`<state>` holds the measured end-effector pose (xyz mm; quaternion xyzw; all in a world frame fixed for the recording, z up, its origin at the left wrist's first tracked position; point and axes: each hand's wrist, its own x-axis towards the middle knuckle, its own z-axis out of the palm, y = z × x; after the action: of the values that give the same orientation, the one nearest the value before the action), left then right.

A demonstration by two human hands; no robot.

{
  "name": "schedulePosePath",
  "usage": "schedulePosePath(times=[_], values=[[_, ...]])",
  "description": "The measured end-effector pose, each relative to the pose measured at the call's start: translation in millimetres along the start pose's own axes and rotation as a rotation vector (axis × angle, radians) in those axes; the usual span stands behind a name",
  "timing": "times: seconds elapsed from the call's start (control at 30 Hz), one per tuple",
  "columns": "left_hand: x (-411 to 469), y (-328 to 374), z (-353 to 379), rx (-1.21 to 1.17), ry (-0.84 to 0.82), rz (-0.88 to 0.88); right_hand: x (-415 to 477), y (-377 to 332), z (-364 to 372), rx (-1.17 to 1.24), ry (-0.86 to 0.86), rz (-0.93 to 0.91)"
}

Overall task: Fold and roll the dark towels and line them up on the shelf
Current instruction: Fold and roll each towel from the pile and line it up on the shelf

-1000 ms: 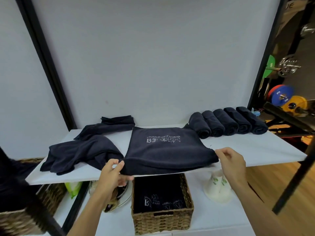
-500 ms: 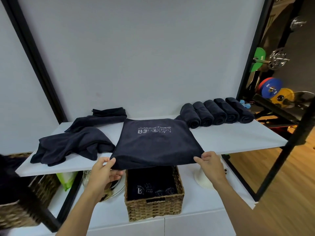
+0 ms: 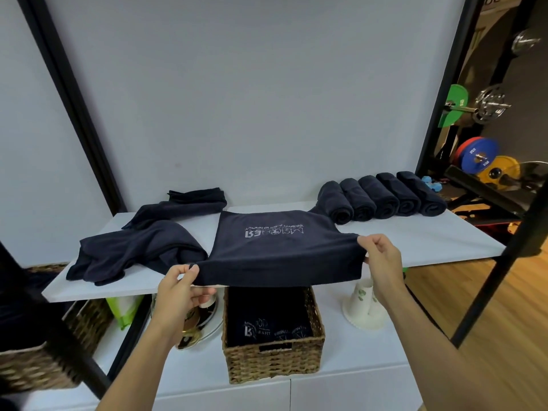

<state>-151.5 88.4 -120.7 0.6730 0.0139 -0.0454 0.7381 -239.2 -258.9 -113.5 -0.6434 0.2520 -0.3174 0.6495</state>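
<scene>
Flat dark navy towel with white logo (image 3: 275,247) lies mid-front on the white shelf board (image 3: 430,244), near edge lifted: left hand (image 3: 178,295) and right hand (image 3: 382,259) each pinch a front corner, likely to fold it back evenly. Five rolled navy towels (image 3: 382,200) line up at right rear. Loose crumpled navy towels (image 3: 133,250) wait at left.

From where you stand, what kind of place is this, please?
Probably a gym or fitness studio: coloured weight plates and a small blue dumbbell show at the right, and rolled dark towels line the white shelf.
</scene>
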Motion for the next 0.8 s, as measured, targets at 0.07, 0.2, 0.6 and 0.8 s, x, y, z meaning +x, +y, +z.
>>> schedulePosePath(times=[0.07, 0.2, 0.6, 0.8], values=[[-0.1, 1.8, -0.6, -0.001, -0.007, 0.011, 4.9, -1.1, 0.5, -0.075, 0.004, 0.028], [-2.0, 1.6, -3.4, -0.006, -0.020, 0.000, 0.3, 12.7, -7.7, -0.214, -0.122, 0.105], [-15.3, 1.9, -29.2, 0.099, -0.120, -0.089, -34.4, 9.7, -56.9, -0.370, -0.512, 0.310], [37.0, 103.1, 3.0, -0.263, -0.044, 0.088, 33.9, -99.9, -4.5, 0.019, -0.405, 0.051]])
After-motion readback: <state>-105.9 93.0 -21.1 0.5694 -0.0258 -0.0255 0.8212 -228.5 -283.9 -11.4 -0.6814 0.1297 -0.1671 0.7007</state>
